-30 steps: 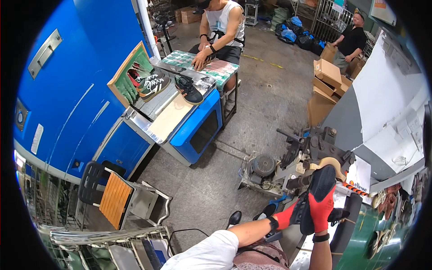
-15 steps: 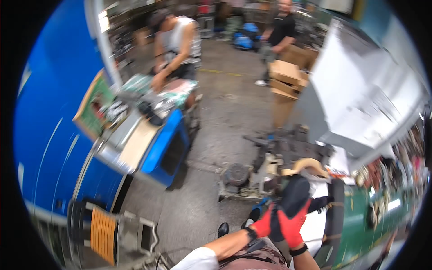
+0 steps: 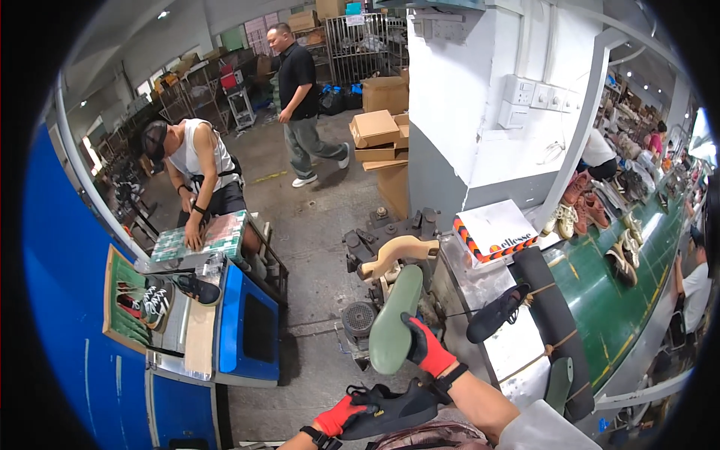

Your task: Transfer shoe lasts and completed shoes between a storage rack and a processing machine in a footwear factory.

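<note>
My right hand (image 3: 429,349), in a red and black glove, grips a green shoe last (image 3: 394,322) by its edge. The last is held out in front of me with its flat bottom facing up. Low in the view, my left hand (image 3: 343,415), gloved in red, is closed on a black lace-up sneaker (image 3: 397,411) near my body. Part of the sneaker is hidden behind my right forearm. Just beyond the last, a curved tan wooden piece (image 3: 397,255) sits on a dark metal machine (image 3: 390,229).
Right of me, a metal table (image 3: 517,360) carries another black shoe (image 3: 498,312) and a shoebox (image 3: 496,229). A green conveyor (image 3: 607,300) bears several shoes. At left, one person (image 3: 206,161) works by a blue machine (image 3: 251,330); another (image 3: 300,97) walks behind. A pillar (image 3: 480,97) rises ahead.
Both hands were together at the black sneaker; now they are apart. The green last shows in my right hand, and the sneaker is lower left. My view has turned right and up.
</note>
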### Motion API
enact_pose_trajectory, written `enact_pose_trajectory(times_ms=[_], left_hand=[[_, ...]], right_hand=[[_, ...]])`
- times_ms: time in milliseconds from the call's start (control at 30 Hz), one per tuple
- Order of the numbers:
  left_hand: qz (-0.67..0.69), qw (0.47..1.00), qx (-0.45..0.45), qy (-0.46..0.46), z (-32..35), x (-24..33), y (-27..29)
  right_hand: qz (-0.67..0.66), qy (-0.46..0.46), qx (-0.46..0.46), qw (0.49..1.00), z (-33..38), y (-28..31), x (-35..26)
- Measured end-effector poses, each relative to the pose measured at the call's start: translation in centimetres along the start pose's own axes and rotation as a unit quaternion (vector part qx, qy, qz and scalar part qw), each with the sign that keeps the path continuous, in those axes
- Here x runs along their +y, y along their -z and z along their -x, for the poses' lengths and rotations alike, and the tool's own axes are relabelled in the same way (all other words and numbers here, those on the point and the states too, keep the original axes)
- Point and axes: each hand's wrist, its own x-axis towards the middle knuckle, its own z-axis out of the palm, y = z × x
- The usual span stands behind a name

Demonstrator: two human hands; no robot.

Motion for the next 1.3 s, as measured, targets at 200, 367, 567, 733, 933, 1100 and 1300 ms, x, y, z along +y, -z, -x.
enact_pose_trajectory(times_ms=[200,367,567,733,933,1100,1300], left_hand=[[-0.030,0.998,0.050,0.003,-2.1,4.6,-3.2],[-0.050,0.985,0.048,-0.158,-11.5,11.4,-11.7],[-0.213,0.938,-0.044,-0.270,-22.3,19.1,-25.9],[-0.468,0.808,-0.007,-0.359,-29.4,22.4,-34.6],[-0.732,0.548,0.015,-0.404,-36.3,24.8,-37.0],[-0.789,0.562,-0.148,-0.202,-41.4,25.1,-36.6],[-0.743,0.587,-0.216,-0.238,-43.9,25.6,-36.3]], right_hand=[[0.195,0.160,-0.093,0.963,9.1,0.7,-7.4],[0.404,0.416,0.128,0.804,16.1,13.5,-13.2],[0.480,0.456,0.512,0.547,31.8,26.7,-16.9],[0.466,0.327,0.653,0.500,38.6,39.1,-10.6],[0.491,0.212,0.676,0.507,35.2,44.7,-3.1],[0.569,0.215,0.618,0.499,30.4,38.6,-5.1],[0.615,0.079,0.599,0.507,25.2,33.7,-9.2]])
